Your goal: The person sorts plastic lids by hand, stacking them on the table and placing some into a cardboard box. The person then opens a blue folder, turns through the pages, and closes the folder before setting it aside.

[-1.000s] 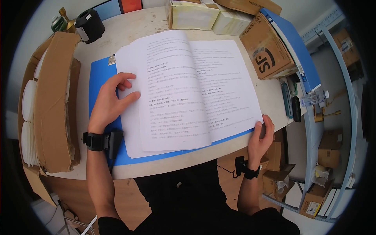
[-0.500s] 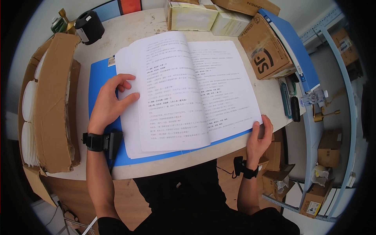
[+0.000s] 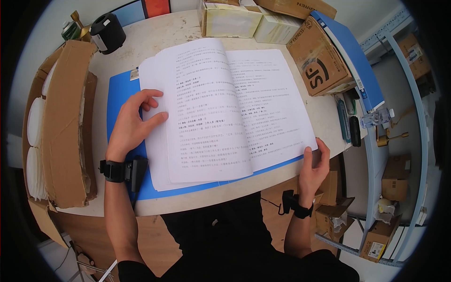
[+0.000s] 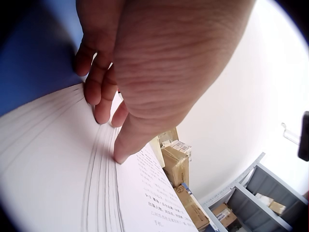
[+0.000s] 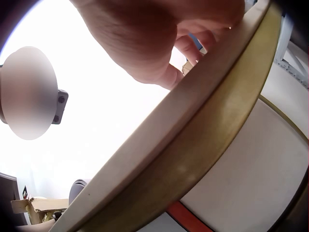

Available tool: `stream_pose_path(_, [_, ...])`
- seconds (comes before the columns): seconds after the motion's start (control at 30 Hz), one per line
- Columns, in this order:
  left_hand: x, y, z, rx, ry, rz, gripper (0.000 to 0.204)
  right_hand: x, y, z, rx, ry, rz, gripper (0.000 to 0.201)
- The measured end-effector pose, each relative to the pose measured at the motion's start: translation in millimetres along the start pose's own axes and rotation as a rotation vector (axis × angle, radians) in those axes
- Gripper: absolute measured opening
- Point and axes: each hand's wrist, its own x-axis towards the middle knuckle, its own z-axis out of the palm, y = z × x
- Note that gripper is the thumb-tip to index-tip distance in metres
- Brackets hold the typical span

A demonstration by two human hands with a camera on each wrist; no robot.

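A thick stack of printed pages lies open on a blue folder, its left part curving up toward the fold. My left hand rests at the stack's left edge, thumb and bent fingers apart. In the left wrist view, the thumb touches the upper sheets' edge, while the fingertips lie against the fanned page edges. My right hand is at the lower right corner of the right page, its thumb by the corner. The right wrist view shows its fingers loosely bent over the table edge.
A cardboard box of white rounded items stands along the table's left side. A black cylinder is at the back left. Cartons and an upright blue binder line the right rear. Shelving stands beyond the table.
My right wrist has shifted slightly right and down, with the thumb a little straighter at the page corner. My left hand and the pages have stayed in place.
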Motion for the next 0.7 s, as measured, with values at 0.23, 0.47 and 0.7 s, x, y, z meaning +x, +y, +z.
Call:
stream_pose_path(0.23, [-0.2,6.1,-0.6,-0.021,0.006,-0.025,0.04,-0.4,-3.6,-1.9,0.041,-0.028,0.032,0.036])
stream_pose_path(0.47, [-0.5,7.9,-0.8,-0.01,0.008,-0.028,0.04,-0.7,-3.3,-0.2,-0.071,-0.03,-0.005,0.036])
stream_pose_path(0.7, [-0.9,8.3,-1.1,-0.01,0.009,-0.036,0.04,-0.8,-7.3,0.4,-0.126,-0.018,0.007,0.035])
